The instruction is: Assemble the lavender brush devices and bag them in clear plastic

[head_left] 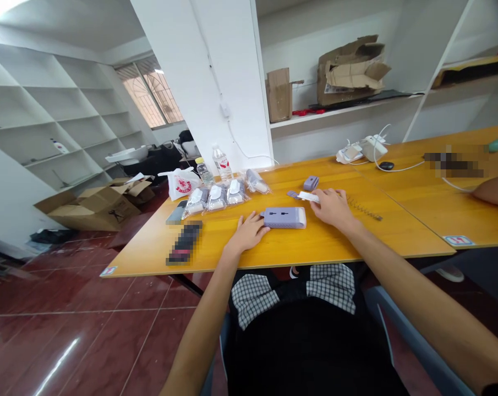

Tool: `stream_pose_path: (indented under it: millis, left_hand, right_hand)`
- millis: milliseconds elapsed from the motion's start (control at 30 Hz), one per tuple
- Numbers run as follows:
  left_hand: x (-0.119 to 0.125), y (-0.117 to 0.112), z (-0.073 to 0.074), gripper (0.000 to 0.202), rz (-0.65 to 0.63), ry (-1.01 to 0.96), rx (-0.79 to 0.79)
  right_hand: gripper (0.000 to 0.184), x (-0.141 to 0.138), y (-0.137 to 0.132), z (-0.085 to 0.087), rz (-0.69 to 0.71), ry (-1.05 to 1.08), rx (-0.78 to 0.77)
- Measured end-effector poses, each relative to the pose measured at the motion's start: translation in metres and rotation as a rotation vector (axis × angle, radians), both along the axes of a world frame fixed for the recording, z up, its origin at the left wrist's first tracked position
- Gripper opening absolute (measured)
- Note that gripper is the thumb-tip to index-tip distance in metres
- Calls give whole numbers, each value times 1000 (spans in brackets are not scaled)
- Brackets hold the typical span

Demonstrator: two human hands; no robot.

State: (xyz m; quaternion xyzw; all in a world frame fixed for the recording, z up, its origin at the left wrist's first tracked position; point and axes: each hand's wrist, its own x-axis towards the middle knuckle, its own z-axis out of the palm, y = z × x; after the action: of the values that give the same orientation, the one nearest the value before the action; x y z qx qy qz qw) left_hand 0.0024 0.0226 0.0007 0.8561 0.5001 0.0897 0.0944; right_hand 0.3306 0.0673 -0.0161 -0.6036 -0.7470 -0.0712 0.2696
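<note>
A lilac power strip (284,216) lies flat on the yellow wooden table (215,242) in front of me. My left hand (249,232) rests flat on the table with fingers spread, its fingertips touching the strip's left end. My right hand (333,207) sits just behind the strip's right end, its fingers closed around a small white part (308,196) next to a little purple piece (292,193). A small lilac block (311,182) lies farther back.
Several bagged white items (217,197) lie left of centre, beside two bottles (221,162) and a white plastic bag (181,183). A thin spring-like strip (366,210) lies right of my hand. White chargers and cables (362,149) sit far right. Another person's arm (494,191) rests at the right edge. Cardboard boxes (102,203) stand on the floor.
</note>
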Motion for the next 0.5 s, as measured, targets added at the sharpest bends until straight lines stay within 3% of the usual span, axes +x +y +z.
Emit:
stream_pose_path:
  millis: [167,300,400,500]
  left_hand:
    - [-1,1,0,37,2,19,5]
    - [-2,2,-1,36,-3,4,10]
    - [-2,2,-4,42,26,-21,21]
    - [-1,2,-8,64,78,-96,68]
  right_hand:
    - [33,1,-8,-10,125,557,-28]
    - [44,0,-6,-14,180,916,-100]
    - [50,-3,-8,-12,276,1100,-157]
    - [44,-5,-12,-9,410,1140,-170]
